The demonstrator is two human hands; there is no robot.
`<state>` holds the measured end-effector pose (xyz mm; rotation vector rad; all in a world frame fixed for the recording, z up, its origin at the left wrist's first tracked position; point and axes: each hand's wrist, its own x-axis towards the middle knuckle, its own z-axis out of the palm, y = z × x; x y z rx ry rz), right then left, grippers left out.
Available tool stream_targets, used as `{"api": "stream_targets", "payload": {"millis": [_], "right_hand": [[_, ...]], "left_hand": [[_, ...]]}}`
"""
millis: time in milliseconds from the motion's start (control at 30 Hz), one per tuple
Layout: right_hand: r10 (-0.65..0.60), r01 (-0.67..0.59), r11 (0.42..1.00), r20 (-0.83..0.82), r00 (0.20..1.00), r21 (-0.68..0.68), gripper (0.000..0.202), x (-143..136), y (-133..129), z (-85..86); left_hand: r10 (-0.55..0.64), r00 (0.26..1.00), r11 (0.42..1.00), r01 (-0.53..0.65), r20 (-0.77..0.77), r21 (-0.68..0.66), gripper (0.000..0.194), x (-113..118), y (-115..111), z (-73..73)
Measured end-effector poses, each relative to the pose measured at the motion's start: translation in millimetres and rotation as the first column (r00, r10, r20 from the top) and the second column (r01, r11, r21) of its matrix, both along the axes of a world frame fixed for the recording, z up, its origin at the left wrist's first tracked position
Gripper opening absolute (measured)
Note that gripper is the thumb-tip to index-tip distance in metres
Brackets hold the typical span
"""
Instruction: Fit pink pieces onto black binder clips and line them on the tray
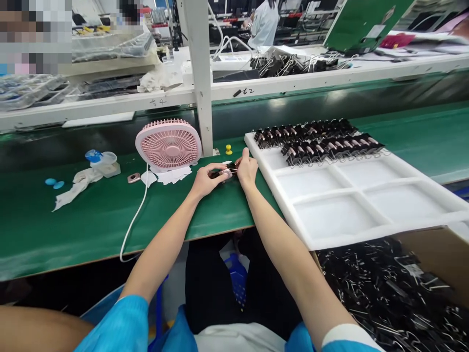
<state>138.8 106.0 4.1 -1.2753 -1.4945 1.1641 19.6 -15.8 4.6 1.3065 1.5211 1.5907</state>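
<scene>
Piece (227, 174) between left hand (205, 182) and right hand (247, 170)

The small silvery piece sits in the grip, over the green bench (164, 210), with something dark against it. The left hand pinches it between thumb and fingers. The right hand is curled just beside it, thumb raised, with thin wires running between the two; whether its fingertips grasp them I cannot tell.

Just beyond the grip stands a yellow knob (228, 149). To its left, a pink fan (171, 150) rests by white paper (174, 175), and a small pink block (134, 178) lies farther left. Right of the grip, a white tray (330, 216) bears rows of black clips (331, 149) at its far end. Nearer and lower right, a cardboard box (432, 254) holds a heap of black clips.
</scene>
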Motion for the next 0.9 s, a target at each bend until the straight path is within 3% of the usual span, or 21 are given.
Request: {"api": "stream_targets", "payload": {"millis": [200, 700, 800, 900], "right_hand": [[-0.046, 0.046, 0.999, 0.062, 0.997, 0.0, 0.072, 4, 7, -3.6], [0.016, -0.017, 0.999, 0.022, 1.0, 0.029, 0.074, 4, 6, -12.7], [0.123, -0.123, 0.99, -0.003, 0.992, 0.065, 0.074, 6, -1, -9.3], [0.323, -0.318, 0.936, -0.008, 0.946, 0.149, 0.07, 7, -9, -7.7]], "left_hand": [[0.052, 0.97, 0.998, -0.057, -0.239, -0.014, 0.023, -7, -7, 5.6], [0.011, 0.947, 1.0, -0.01, -0.321, 0.005, 0.03, -6, 0, -4.9], [0.039, 0.926, 0.999, -0.026, -0.376, 0.038, 0.028, -11, -1, -2.6], [0.099, 0.934, 0.995, -0.084, -0.343, 0.059, 0.03, -18, -3, -0.4]]}}
